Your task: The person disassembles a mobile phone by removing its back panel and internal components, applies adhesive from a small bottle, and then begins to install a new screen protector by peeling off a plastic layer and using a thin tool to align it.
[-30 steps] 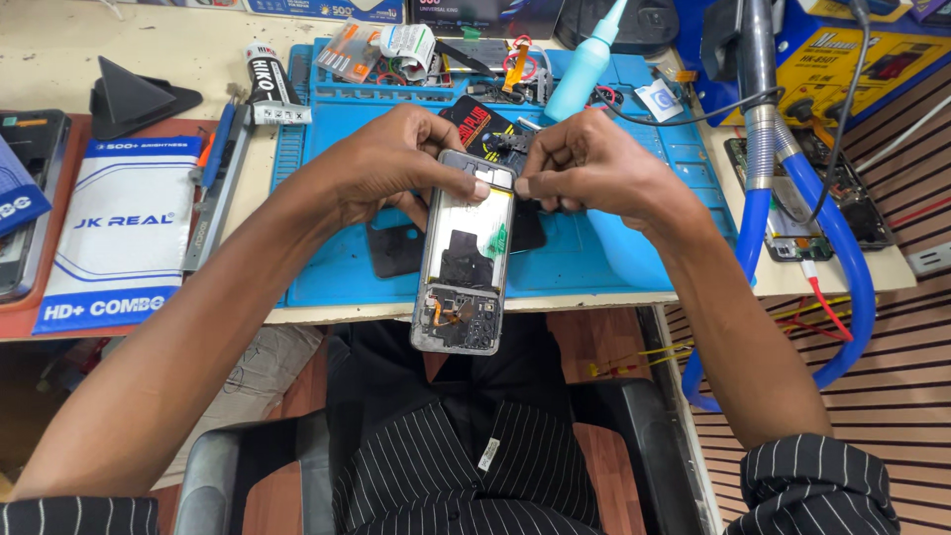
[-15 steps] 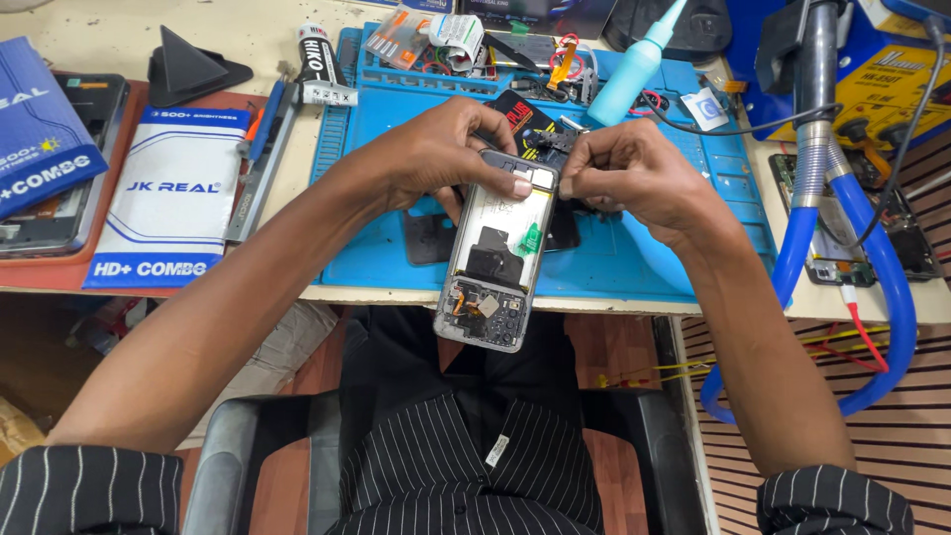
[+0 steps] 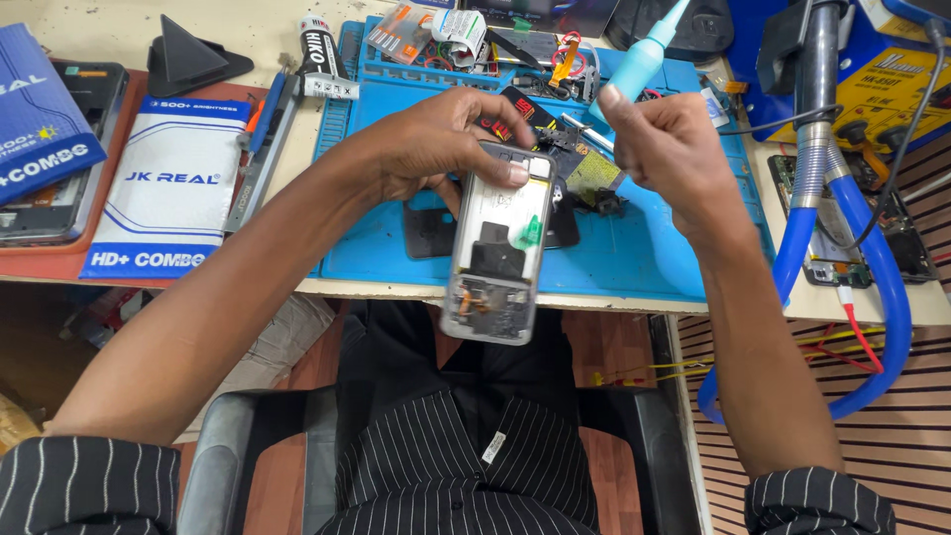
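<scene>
My left hand grips the top end of an opened phone, thumb pressed on its upper edge. The phone has its back off, showing a silver frame, dark inner parts and a small green tab, and its lower end hangs over the table edge above my lap. My right hand is raised to the right of the phone with fingers curled and thumb up. A small yellowish and black part shows just below those fingers; I cannot tell if it is held.
A blue work mat lies under the hands, with small parts and tools along its back edge and a teal squeeze bottle. A blue hose loops at right. White and blue boxes and a black stand sit at left.
My right hand has come off the phone's top edge and lifted away to the right. My left hand still holds the phone, which has tilted slightly.
</scene>
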